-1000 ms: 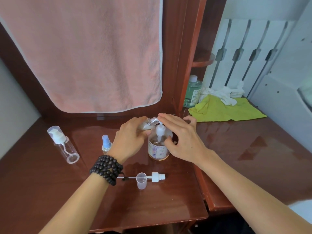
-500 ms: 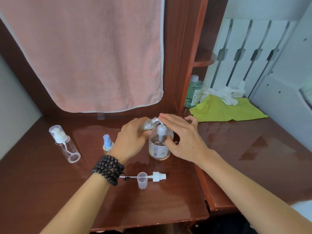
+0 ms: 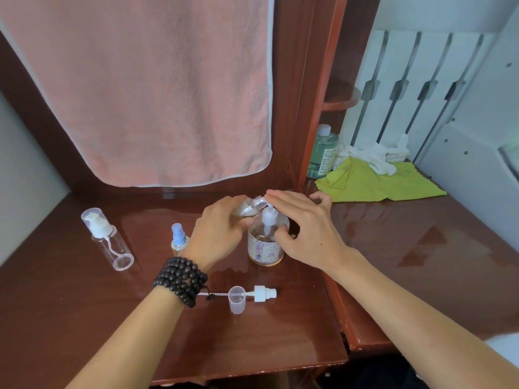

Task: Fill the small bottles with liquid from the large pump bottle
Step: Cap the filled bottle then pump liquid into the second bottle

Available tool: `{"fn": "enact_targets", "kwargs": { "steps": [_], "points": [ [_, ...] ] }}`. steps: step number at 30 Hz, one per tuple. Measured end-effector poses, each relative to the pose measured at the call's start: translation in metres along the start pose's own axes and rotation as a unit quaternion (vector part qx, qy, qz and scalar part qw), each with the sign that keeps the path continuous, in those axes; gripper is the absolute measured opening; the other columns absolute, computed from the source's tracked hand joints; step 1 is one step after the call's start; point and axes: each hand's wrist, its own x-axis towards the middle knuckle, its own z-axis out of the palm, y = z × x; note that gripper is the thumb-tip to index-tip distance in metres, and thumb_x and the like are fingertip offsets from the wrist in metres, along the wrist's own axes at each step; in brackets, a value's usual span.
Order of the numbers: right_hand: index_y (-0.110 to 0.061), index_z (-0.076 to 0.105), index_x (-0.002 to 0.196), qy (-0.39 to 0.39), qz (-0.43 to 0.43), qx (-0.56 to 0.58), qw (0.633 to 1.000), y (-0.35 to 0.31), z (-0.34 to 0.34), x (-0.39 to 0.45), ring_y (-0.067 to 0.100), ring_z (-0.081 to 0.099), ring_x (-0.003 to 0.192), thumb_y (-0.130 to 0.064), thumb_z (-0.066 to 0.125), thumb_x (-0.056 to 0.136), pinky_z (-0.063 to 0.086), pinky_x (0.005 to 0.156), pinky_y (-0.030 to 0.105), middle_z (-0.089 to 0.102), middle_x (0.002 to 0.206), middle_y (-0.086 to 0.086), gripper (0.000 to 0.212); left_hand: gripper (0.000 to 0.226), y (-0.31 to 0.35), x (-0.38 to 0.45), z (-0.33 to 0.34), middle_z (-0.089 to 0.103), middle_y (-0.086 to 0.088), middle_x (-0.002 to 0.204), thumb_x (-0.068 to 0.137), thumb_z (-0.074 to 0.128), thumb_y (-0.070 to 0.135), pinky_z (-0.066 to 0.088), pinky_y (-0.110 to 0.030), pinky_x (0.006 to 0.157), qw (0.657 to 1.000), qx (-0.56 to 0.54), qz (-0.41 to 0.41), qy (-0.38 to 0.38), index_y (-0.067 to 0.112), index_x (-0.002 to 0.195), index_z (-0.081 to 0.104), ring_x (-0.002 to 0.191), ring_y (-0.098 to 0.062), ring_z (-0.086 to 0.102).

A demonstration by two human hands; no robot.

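**Small bottle held at pump spout; no change from earlier frames**

Both hands sit as they did a second ago. Left hand (image 3: 217, 231) grips a small clear bottle (image 3: 250, 206), tilted, its neck at the spout of the large pump bottle (image 3: 266, 242) standing mid-desk (image 3: 280, 332). Right hand (image 3: 306, 228) lies on the pump head, fingers straight, thumb against the bottle's shoulder. Pump bottle holds pale amber liquid. Small bottle's fill level cannot be read behind the fingers. Loose pump top (image 3: 264, 293) lies near a clear cap (image 3: 236, 299).
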Motion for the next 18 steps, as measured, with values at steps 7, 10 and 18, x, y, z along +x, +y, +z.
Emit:
{"fn": "enact_targets", "kwargs": {
  "steps": [7,10,18],
  "points": [
    [-0.024,0.072,0.124,-0.026,0.011,0.007,1.000,0.000,0.001,-0.002,0.003,0.059,0.122,-0.027,0.050,0.074,0.027,0.101,0.046,0.066,0.134,-0.011,0.055,0.033,0.001,-0.006,0.002,0.064,0.010,0.100,0.086,0.064,0.027,0.048,-0.046,0.091,1.000,-0.021,-0.019,-0.011,0.043,0.113,0.055,0.099,-0.017,0.059],
    [-0.023,0.067,0.132,-0.026,-0.004,0.006,1.000,-0.001,-0.002,-0.002,0.000,0.054,0.130,-0.024,0.054,0.075,0.026,0.101,0.040,0.059,0.144,-0.011,0.059,0.034,0.005,-0.004,-0.004,0.065,0.005,0.103,0.088,0.066,0.021,0.047,-0.036,0.091,0.999,-0.031,-0.010,-0.002,0.031,0.120,0.061,0.100,-0.016,0.059],
    [-0.024,0.077,0.116,-0.017,0.011,-0.010,1.000,-0.001,0.003,-0.001,0.004,0.063,0.117,-0.025,0.048,0.071,0.026,0.101,0.047,0.071,0.126,-0.011,0.053,0.033,0.002,-0.004,0.001,0.056,0.019,0.089,0.080,0.056,0.038,0.046,-0.052,0.091,0.999,0.012,-0.020,-0.040,0.042,0.112,0.054,0.097,-0.019,0.057]
  ]
}}
